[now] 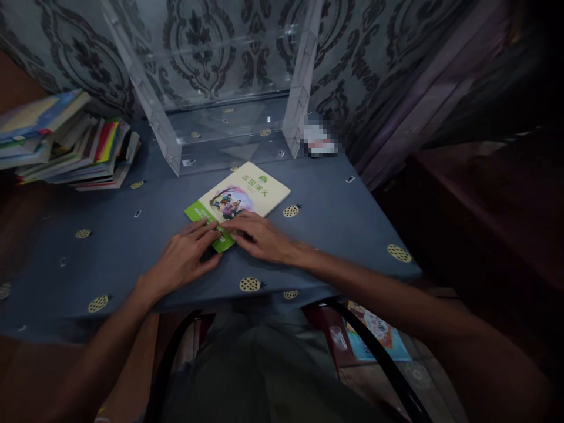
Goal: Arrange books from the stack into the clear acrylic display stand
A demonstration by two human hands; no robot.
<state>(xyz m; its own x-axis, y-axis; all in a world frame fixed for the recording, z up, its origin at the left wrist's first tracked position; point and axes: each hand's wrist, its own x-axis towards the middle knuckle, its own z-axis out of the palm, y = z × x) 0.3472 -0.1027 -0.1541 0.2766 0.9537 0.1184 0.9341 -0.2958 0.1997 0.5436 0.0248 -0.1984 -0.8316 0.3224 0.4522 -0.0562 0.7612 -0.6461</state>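
Observation:
A cream book with a green lower band (pixel 259 185) lies at an angle on the blue tablecloth (pixel 176 202), its cover facing up and a colourful picture on it. My left hand (pixel 187 249) rests at the book's lower left edge, fingers spread over the green band. From the right, my right hand (pixel 258 235) touches the book's lower part, its fingers extended and the fingertips close to those of my left hand. Neither hand is wrapped round the book.
A clear acrylic rack (pixel 170 138) stands behind the book. Stacked books (pixel 101 147) lie at the back left, and a blurred white item (pixel 321 141) is right of the rack. Below the table's right side is a blue colourful book (pixel 399 346), near a black chair arm (pixel 383 358).

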